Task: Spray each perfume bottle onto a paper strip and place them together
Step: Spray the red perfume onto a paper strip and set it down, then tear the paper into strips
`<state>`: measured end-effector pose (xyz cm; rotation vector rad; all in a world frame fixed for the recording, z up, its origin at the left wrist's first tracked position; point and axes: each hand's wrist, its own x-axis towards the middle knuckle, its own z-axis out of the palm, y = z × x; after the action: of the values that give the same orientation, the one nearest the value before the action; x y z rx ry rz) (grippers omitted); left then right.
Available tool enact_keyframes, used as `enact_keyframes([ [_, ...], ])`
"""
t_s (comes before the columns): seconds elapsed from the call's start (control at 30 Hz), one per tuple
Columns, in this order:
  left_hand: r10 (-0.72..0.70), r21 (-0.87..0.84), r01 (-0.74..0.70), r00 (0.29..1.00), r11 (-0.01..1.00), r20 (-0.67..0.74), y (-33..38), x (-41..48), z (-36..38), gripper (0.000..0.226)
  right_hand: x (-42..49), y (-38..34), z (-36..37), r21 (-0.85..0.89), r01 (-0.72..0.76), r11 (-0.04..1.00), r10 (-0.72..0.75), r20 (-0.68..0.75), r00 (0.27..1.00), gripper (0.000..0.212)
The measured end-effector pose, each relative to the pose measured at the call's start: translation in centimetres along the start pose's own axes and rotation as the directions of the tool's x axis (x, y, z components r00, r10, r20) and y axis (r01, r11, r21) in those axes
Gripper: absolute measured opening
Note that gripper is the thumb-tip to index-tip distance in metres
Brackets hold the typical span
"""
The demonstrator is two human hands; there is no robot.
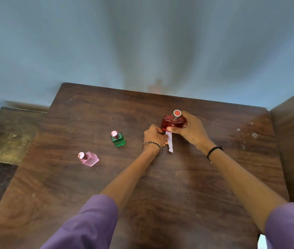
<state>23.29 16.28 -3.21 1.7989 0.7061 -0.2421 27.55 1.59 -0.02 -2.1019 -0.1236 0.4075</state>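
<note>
My right hand (190,129) grips a red perfume bottle (172,122) with a silver, red-topped cap, held upright just above the brown wooden table (178,186). A white paper strip (170,141) hangs right below the bottle, and my left hand (154,135) pinches it at its upper end. A small green bottle (118,139) with a pink cap stands to the left of my left hand. Further left and nearer to me stands a pink bottle (88,158).
A lower, worn side table (8,133) adjoins the left edge. A wooden panel (293,141) rises along the table's right side. A blue-grey wall stands behind. A bit of white paper (262,242) shows at the bottom right by my sleeve.
</note>
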Motion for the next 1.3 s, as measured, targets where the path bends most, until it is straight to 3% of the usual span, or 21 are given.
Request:
enact_keyframes([
  [0.27,0.012,-0.007,-0.013,1.0,1.0,-0.026,-0.9,-1.5,-0.2,0.011,-1.7,1.7,-0.5,0.021,-0.12,0.993,0.121,-0.033,0.992,0.059],
  [0.53,0.014,-0.032,-0.015,0.999,0.999,-0.032,-2.9,-4.9,-0.2,0.01,-5.9,2.7,-0.2,0.024,-0.199,0.98,0.201,-0.122,0.972,0.057],
  [0.8,0.035,0.052,-0.044,0.986,0.998,0.165,-6.4,-11.7,2.7,0.009,-16.6,5.3,0.1,-0.004,-0.206,0.979,0.201,-0.213,0.956,0.045],
  [1.0,0.133,0.241,-0.275,0.869,0.931,0.477,-8.3,-16.7,6.2,0.008,-25.3,8.4,-0.3,-0.204,-0.174,0.963,0.149,-0.134,0.98,0.045],
  [1.2,0.169,0.356,-0.53,0.707,0.77,0.686,-8.0,-20.2,8.9,0.005,-31.9,11.1,-3.0,-0.285,-0.27,0.92,0.196,-0.265,0.944,0.036],
  [1.3,0.173,0.379,-0.618,0.648,0.689,0.742,-7.3,-21.6,10.2,0.005,-34.7,12.5,-5.3,-0.439,-0.276,0.855,0.217,-0.181,0.959,0.061],
])
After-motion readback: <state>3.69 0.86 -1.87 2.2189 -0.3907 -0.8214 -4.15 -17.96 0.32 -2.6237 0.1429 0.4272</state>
